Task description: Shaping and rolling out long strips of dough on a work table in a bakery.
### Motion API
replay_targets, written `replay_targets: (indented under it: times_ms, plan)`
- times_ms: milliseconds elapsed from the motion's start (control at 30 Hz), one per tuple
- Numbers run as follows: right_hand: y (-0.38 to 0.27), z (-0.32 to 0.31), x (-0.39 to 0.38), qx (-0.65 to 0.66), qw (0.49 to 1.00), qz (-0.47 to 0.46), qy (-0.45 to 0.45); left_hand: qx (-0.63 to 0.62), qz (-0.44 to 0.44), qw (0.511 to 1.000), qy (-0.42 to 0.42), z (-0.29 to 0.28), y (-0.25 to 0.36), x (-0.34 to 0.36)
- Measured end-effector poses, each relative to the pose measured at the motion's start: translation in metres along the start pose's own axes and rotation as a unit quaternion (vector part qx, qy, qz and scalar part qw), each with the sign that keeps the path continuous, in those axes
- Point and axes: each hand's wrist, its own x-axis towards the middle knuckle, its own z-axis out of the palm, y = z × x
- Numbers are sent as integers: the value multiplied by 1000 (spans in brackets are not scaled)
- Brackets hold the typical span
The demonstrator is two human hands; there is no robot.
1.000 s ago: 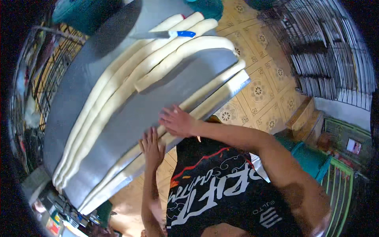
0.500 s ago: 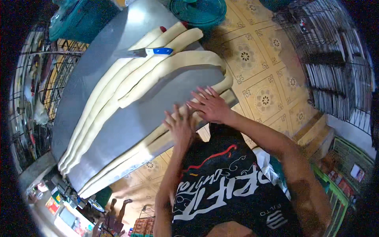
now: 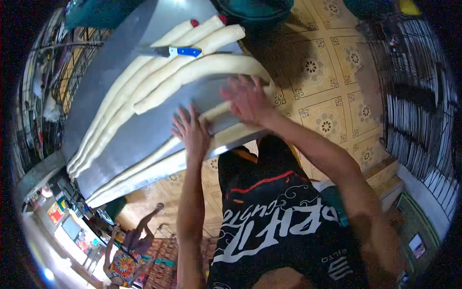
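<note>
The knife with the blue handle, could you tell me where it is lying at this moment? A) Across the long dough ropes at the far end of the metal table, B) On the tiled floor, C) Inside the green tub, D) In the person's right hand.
A: the knife rests across the dough ropes on the metal table, well apart from both hands, which press flat on the nearest dough rope.

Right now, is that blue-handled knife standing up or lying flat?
Lying flat. The knife rests on its side across the long dough rolls on the metal table, blade and blue handle level, away from both hands.
</note>
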Motion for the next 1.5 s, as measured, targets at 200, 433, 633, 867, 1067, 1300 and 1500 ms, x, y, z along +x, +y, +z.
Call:
replay_targets:
  times_ms: [200,433,633,867,1067,1300,1500]
  plan:
    - [1,-34,-85,61,995,-33,-73,38,127,987,-86,3,-14,-61]
    - [4,-25,-66,31,992,-6,-126,50,184,981,23,40,90,-37]
    - [27,-14,-46,73,993,-19,-88,-41,130,989,55,25,83,-1]
    - [12,-17,-50,-7,999,14,-39,18,104,993,56,30,81,-8]
    - [28,-34,-76,140,983,-25,-118,32,204,970,-128,8,46,-44]
    - [78,-44,-75,241,964,22,-111,-69,62,996,16,2,-31,-61]
    - [72,-86,-50,233,898,156,-340,-240,145,955,-93,19,77,-16]
